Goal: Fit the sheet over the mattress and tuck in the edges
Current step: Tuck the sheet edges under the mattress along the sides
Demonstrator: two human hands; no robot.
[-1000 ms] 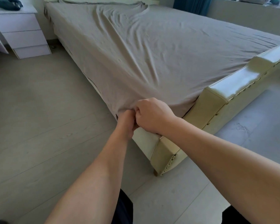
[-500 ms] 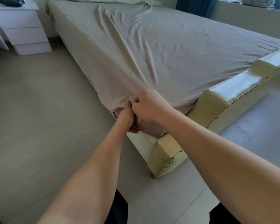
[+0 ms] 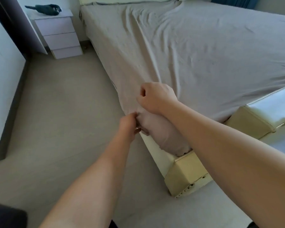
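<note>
While both hands gripped the gray fitted sheet (image 3: 179,51) at the mattress corner, right hand (image 3: 156,97) and left hand (image 3: 128,125) fingers pinched bunched fabric.

At the near corner of the bed frame (image 3: 186,175), the left hand (image 3: 128,126) pinches the grey sheet (image 3: 187,55); the right hand (image 3: 156,97), just above it, grips bunched fabric; a white nightstand (image 3: 58,35) stands beyond the frame's far end.
</note>
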